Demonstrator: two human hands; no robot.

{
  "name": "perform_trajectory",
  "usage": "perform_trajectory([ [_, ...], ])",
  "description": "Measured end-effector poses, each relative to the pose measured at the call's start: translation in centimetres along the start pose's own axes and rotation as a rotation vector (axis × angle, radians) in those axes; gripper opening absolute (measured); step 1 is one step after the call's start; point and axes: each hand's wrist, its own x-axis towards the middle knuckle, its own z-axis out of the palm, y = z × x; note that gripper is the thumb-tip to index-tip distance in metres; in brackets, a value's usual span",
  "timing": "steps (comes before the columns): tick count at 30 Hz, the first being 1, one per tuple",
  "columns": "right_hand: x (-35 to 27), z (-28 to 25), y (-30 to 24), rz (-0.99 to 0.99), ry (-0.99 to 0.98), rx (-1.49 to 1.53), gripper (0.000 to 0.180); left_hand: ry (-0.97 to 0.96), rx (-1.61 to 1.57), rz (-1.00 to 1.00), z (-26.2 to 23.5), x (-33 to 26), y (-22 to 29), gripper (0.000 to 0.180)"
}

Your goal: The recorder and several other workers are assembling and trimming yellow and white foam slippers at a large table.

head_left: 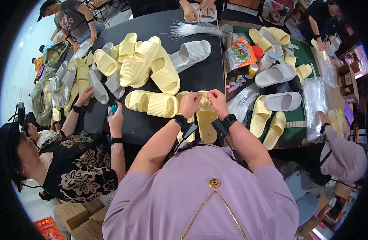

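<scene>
A pale yellow slipper point(207, 123) lies at the table's near edge, toe away from me, between my wrists. Over its ribbed strap, my left hand point(191, 103) and my right hand point(218, 102) come close together. Both are closed, with thumb and fingertips pinched. What the fingertips hold is too small to make out. Another yellow slipper point(187, 134) sits partly hidden under my left wrist. Left of my left hand lies a pair of ribbed yellow slippers point(152, 103). A bundle of thin clear strands point(194, 29) rests farther back.
Yellow and grey slippers pile up on the black table point(210, 74), with more on the green mat point(294, 116) at right. Beside them stand a bottle point(267, 61) and clear plastic bags point(314, 106). At left, a co-worker's hand holds teal-handled snippers point(112, 111). Other people work around the table.
</scene>
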Motion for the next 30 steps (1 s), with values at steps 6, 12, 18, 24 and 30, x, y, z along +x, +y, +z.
perform_trajectory([
  [6, 0.0, 0.1, -0.4, -0.009, -0.006, 0.014, 0.013, -0.042, 0.062, 0.029, -0.5, -0.2, -0.1, 0.014],
  [12, 0.0, -0.3, -0.1, -0.047, 0.002, -0.033, 0.014, -0.062, 0.107, 0.079, -0.6, -0.4, -0.2, 0.014],
  [18, -0.7, -0.1, -0.7, -0.115, -0.006, -0.111, 0.014, -0.054, 0.113, 0.095, -0.6, -0.8, -0.7, 0.014],
  [24, -0.5, -0.3, -1.1, -0.134, -0.018, -0.183, 0.014, -0.096, 0.125, 0.078, -0.6, -0.6, -0.7, 0.016],
  [30, -0.3, -0.5, -1.2, -0.166, -0.044, -0.294, 0.017, -0.101, 0.134, 0.071, -0.4, -0.5, -1.0, 0.016],
])
